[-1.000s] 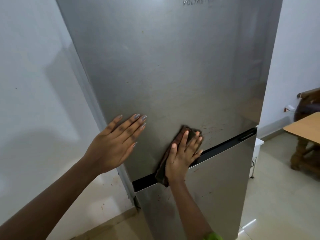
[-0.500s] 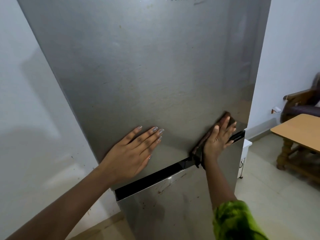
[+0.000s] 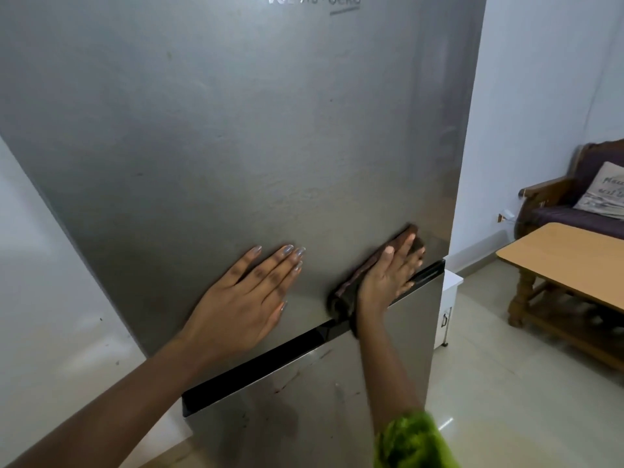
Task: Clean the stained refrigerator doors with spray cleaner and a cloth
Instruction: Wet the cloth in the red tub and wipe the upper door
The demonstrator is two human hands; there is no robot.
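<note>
The dark brown folded cloth lies flat against the lower right corner of the brushed grey steel upper refrigerator door, its long axis slanting from lower left up to upper right, its low end touching the black recessed strip that parts the two doors. The right hand presses it there with fingers straight and spread, palm on the fabric, gripping nothing. The left hand rests bare and flat on the same door to the left, fingers extended, apparently as a brace. Reddish smears show on the grey lower door, below the strip and down-left of the cloth, so the wiping hand would likely have to travel down and leftward across the strip. No spray bottle is in view. A light wooden table and a dark cushioned wooden sofa stand far right
</note>
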